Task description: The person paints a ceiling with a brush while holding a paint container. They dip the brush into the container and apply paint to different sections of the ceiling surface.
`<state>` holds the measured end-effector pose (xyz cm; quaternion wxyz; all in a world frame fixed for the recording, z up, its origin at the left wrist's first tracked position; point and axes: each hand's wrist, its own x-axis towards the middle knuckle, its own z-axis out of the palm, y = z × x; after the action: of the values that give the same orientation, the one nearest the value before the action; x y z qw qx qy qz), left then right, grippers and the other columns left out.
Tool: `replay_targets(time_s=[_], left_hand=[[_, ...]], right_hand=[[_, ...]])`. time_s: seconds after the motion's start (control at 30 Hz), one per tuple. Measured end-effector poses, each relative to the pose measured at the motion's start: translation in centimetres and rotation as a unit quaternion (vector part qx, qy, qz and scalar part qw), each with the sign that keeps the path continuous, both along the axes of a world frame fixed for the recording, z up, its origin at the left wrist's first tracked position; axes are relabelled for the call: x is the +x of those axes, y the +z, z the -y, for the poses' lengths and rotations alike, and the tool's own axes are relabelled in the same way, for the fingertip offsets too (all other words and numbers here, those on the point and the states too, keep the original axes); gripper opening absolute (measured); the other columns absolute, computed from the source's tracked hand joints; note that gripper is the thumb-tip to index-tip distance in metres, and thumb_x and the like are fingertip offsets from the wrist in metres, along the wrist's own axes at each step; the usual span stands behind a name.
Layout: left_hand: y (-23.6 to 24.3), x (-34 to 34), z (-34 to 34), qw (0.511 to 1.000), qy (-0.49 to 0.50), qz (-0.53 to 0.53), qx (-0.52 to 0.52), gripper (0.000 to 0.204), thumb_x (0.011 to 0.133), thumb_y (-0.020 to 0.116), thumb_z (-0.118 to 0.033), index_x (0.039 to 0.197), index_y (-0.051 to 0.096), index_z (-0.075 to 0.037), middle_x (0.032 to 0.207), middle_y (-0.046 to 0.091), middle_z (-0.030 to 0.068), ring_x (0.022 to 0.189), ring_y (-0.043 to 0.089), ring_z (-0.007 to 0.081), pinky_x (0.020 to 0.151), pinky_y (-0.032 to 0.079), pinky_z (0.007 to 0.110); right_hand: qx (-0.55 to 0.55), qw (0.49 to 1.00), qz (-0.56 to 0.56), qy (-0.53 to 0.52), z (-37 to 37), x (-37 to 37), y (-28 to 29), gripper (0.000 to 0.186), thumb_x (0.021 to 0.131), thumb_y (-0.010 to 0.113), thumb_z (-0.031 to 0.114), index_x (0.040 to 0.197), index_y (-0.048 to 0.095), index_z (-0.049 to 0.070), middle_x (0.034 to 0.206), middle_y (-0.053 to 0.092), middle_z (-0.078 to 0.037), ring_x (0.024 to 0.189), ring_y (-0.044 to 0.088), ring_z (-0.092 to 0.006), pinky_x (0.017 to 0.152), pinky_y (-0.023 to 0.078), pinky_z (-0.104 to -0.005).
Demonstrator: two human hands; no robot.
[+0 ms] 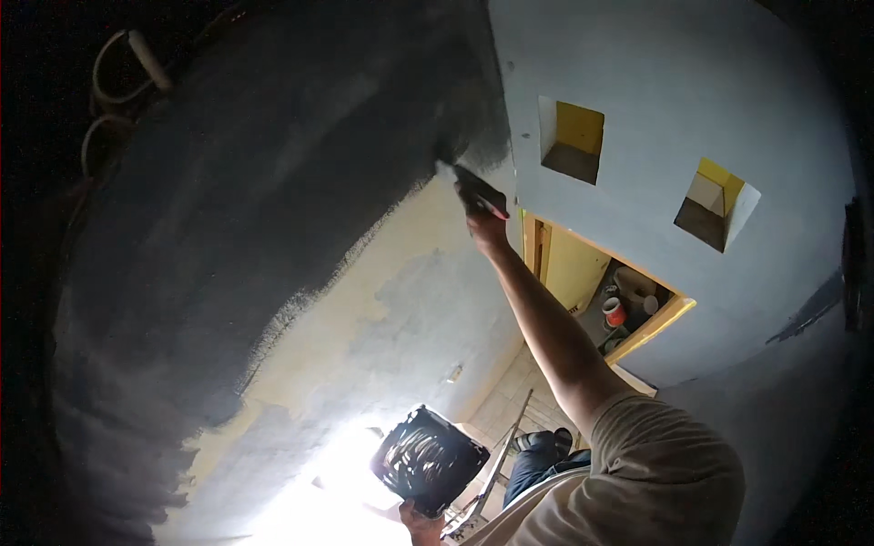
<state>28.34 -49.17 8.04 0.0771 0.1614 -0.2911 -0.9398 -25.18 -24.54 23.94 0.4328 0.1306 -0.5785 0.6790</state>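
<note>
My right hand [488, 231] is stretched far up and closed around the handle of a paintbrush [479, 191]. The brush has a dark handle, and its blurred dark bristles touch the wall close to the corner. Dark grey paint [273, 173] covers the upper part of this wall, ending in a ragged slanting edge. Below that edge runs a bare beige and pale grey band [364, 291]. Low down, my left hand [421, 524] grips a square black paint container [475, 452] by its near side. Wet, streaky dark paint glistens inside it.
The adjoining pale grey wall [637, 82] has two square openings [572, 141]. Below them, a yellow-framed doorway [678, 314] shows a red container [614, 312] and other items. A ladder [496, 469] stands by my legs above a tiled floor. Bright light glares at lower left. Cables [118, 86] hang at upper left.
</note>
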Motion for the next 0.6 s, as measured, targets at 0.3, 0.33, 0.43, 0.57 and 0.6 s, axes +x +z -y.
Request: replay_targets(time_s=[0.3,0.33,0.43,0.57,0.6], left_hand=[[0.1,-0.6,-0.2,1.0,-0.02,0.009,-0.004,0.068,0.081,0.067,-0.032,0.139,0.054,-0.002,0.131,0.065,0.0174,0.12,0.063,0.0363,0.107,0.047,0.053],[0.1,-0.4,-0.3,1.0,-0.018,0.01,-0.006,0.068,0.081,0.067,-0.032,0.14,0.054,-0.002,0.131,0.065,0.0174,0.12,0.063,0.0363,0.108,0.047,0.053],[0.0,-0.2,-0.7,1.0,-0.016,0.014,-0.002,0.068,0.081,0.067,-0.032,0.14,0.053,-0.002,0.132,0.065,0.0174,0.121,0.062,0.0364,0.108,0.047,0.053],[-0.2,-0.3,-0.8,1.0,-0.023,0.019,-0.003,0.068,0.081,0.066,-0.033,0.14,0.053,-0.002,0.132,0.064,0.0174,0.121,0.062,0.0364,0.108,0.047,0.053],[-0.2,-0.2,-0.9,1.0,-0.023,0.019,-0.003,0.069,0.081,0.066,-0.033,0.14,0.053,-0.002,0.132,0.064,0.0174,0.121,0.062,0.0365,0.108,0.047,0.053]], right_hand=[[-0.165,0.985,0.045,-0.032,-5.7,-5.8,1.1,0.019,0.094,0.072,0.007,0.11,0.073,-0.003,0.103,0.074,-0.003,0.09,0.066,-0.0111,0.084,0.053,-0.0266],[-0.161,0.986,0.051,0.008,-4.4,-6.2,0.8,0.019,0.092,0.074,0.007,0.109,0.072,-0.002,0.103,0.074,-0.004,0.091,0.066,-0.0117,0.084,0.053,-0.0272],[0.072,0.989,-0.036,-0.125,-1.2,-5.2,-1.8,0.021,0.088,0.077,0.009,0.106,0.072,0.001,0.104,0.074,-0.003,0.093,0.067,-0.0134,0.084,0.053,-0.0277],[-0.06,0.997,0.007,0.05,-4.1,-4.9,-3.5,0.022,0.09,0.077,0.011,0.107,0.071,0.0,0.104,0.072,-0.004,0.095,0.065,-0.0143,0.086,0.053,-0.0281],[-0.097,0.994,0.004,0.044,-5.5,-5.4,-3.0,0.022,0.091,0.077,0.012,0.107,0.07,-0.001,0.101,0.071,-0.004,0.094,0.065,-0.0142,0.087,0.053,-0.0287]])
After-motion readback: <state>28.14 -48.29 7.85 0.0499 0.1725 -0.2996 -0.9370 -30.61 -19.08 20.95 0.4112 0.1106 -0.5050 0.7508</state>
